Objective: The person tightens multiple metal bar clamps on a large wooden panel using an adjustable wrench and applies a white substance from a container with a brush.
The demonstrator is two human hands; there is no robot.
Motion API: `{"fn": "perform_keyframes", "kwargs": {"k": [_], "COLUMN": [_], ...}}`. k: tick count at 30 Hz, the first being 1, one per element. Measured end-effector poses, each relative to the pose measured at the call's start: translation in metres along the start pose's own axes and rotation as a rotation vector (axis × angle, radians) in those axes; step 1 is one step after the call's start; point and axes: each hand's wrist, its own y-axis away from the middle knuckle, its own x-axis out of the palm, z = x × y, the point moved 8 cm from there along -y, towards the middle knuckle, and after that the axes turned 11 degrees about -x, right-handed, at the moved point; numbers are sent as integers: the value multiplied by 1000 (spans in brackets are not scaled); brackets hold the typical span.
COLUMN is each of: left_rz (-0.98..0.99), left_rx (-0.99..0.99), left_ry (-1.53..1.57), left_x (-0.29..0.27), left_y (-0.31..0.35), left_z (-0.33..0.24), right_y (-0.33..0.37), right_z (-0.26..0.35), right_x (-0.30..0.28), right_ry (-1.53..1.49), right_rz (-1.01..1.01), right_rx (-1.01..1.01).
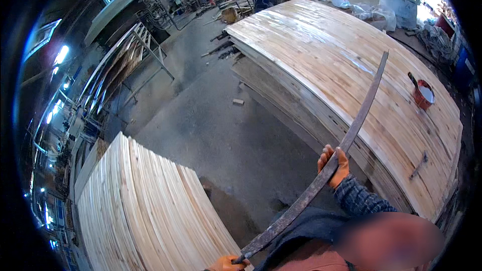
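Observation:
A long, dark, flat bar (306,196) with a worn, stained face runs slantwise from the bottom middle up to the right. My left hand (226,264), in an orange glove, is closed round its lower end at the bottom edge. Further up, my right hand (339,168), gloved in orange too, grips the bar with the thumb and fingers round it. The bar's far end hangs over a broad panel of pale wood strips (321,45), which lies on a stack to the right. Whether the bar touches that panel I cannot tell.
On the panel are a red pot (423,95) with white stuff and a brush-like handle, and a small dark tool (418,164). Many pale wood strips (145,206) stand packed at lower left. A metal rack (145,45) stands at far left, sacks (399,7) at far right.

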Motion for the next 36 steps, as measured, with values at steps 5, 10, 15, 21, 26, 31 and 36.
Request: {"fn": "perform_keyframes", "kwargs": {"k": [5,10,15,21,26,31,36], "left_rz": [-64,-111,-135,-226,-249,-201,-170], "left_rx": [-133,-248,99,34,-31,-52,-56], "left_ry": [-83,-256,-256,-494,-467,-329,-323], "left_x": [-74,-140,-158,-131,-96,-57,-78], "left_y": [2,-59,-165,-258,-373,-457,-457], "left_z": [-80,-164,-289,-496,-606,-671,-646], "right_y": [-85,-192,-328,-492,-570,-610,-597], "right_z": [-48,-36,37,158,244,273,237], "right_x": [30,68,66,57,62,47,35], "right_ry": [-79,-73,-59,131,290,344,370], "right_rz": [-5,35,61,-105,-199,-290,-284], "right_rx": [45,-66,-157,-365,-519,-507,-487]}}
